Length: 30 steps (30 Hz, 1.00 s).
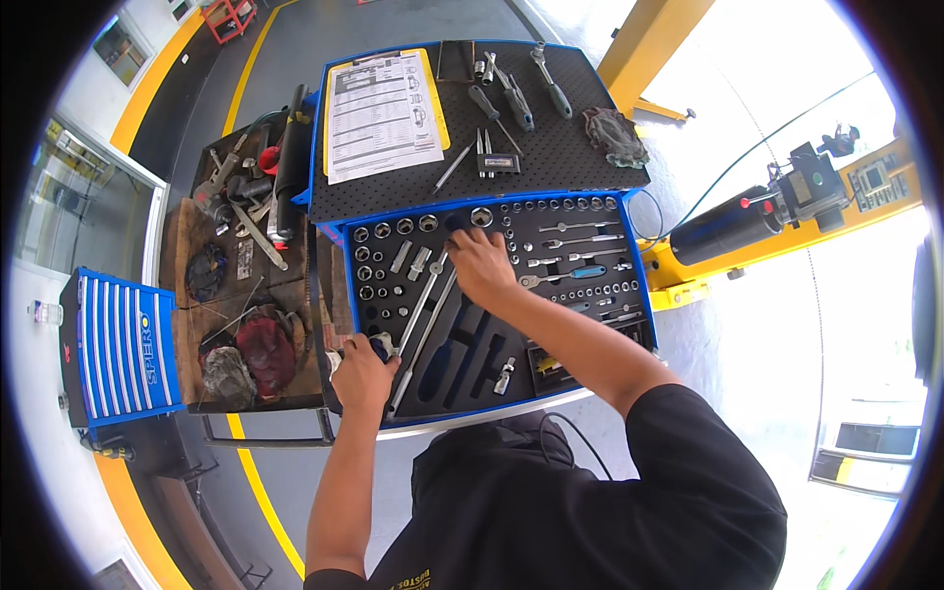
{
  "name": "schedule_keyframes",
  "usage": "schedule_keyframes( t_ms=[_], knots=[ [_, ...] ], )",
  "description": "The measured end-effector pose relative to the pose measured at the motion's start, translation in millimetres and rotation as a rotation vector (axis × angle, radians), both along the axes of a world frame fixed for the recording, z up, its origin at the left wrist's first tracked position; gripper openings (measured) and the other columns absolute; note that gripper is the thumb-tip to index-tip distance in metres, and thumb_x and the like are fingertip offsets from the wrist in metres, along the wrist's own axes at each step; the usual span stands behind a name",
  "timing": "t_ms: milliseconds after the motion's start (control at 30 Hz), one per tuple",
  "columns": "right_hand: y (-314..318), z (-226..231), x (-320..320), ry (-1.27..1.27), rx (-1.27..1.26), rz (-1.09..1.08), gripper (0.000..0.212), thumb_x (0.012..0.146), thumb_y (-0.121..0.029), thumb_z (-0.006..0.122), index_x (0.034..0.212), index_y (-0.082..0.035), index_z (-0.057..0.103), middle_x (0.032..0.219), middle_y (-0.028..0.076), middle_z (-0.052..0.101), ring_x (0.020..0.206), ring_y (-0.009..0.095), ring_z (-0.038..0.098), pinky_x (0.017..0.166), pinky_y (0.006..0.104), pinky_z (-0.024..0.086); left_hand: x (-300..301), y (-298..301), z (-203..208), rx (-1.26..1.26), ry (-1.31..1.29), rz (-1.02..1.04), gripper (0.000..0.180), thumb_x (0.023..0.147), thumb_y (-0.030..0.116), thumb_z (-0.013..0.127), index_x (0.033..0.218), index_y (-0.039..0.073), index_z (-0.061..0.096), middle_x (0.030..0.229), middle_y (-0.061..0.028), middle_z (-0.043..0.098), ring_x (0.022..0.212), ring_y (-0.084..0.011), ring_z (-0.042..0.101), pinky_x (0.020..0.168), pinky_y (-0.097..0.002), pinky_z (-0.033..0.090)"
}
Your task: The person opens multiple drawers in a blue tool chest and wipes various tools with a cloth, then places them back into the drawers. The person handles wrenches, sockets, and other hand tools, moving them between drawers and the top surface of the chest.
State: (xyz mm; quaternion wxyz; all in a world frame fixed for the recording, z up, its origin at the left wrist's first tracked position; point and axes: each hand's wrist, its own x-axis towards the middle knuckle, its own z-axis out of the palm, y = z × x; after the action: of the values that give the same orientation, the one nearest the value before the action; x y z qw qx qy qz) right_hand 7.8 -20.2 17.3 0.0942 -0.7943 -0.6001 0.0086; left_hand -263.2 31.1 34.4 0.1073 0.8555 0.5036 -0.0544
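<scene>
An open blue tool drawer (339, 285) with a black foam insert is in front of me. My right hand (480, 265) reaches over its middle, fingers curled down at the foam; whatever they hold, if anything, is hidden. Just beyond the fingertips sits a large chrome socket (481, 216). My left hand (365, 376) is closed around a pale crumpled cloth (382, 343) at the drawer's left front edge. Between my hands lies a long chrome bar (421, 305). To the right rests a blue-handled ratchet (565, 276). A small chrome joint piece (504, 377) lies near the front.
On the cabinet top lie a yellow clipboard (440, 108) with printed sheets, screwdrivers (492, 106), another ratchet (551, 84) and a grey rag (616, 138). At left stands a cart (285, 349) with loose tools and rags. A yellow lift post (654, 49) stands at right.
</scene>
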Motion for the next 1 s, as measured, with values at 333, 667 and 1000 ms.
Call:
schedule_keyframes(
  t_ms=[333,667,1000],
  knots=[
    [16,16,20,0.215,-0.014,-0.046,0.043,0.089,-0.007,0.060,0.131,-0.012,0.072,0.120,0.006,0.069,0.117,0.027,0.063,0.096,0.0434,0.050,27,23,21,-0.252,0.235,0.093,0.072,0.077,0.045,0.090,0.127,0.000,0.063,0.126,-0.0201,0.072,0.111,-0.0366,0.073,0.092,-0.0468,0.059],
    [76,124,296,0.172,0.333,-0.708,0.049,0.098,-0.041,0.068,0.133,-0.007,0.065,0.129,0.017,0.071,0.128,0.035,0.064,0.106,0.0476,0.050,28,11,17,-0.168,0.132,0.171,0.074,0.078,0.044,0.089,0.129,0.001,0.058,0.122,-0.0209,0.070,0.106,-0.0404,0.073,0.089,-0.0500,0.059],
    [80,89,365,1.020,0.279,-0.713,0.036,0.097,-0.036,0.067,0.110,-0.004,0.078,0.104,0.010,0.075,0.090,0.021,0.071,0.078,0.0368,0.056,-13,14,-1,-0.223,-0.241,0.270,0.070,0.081,0.040,0.088,0.131,0.000,0.059,0.120,-0.0210,0.069,0.111,-0.0382,0.069,0.096,-0.0459,0.055]
  ],
)
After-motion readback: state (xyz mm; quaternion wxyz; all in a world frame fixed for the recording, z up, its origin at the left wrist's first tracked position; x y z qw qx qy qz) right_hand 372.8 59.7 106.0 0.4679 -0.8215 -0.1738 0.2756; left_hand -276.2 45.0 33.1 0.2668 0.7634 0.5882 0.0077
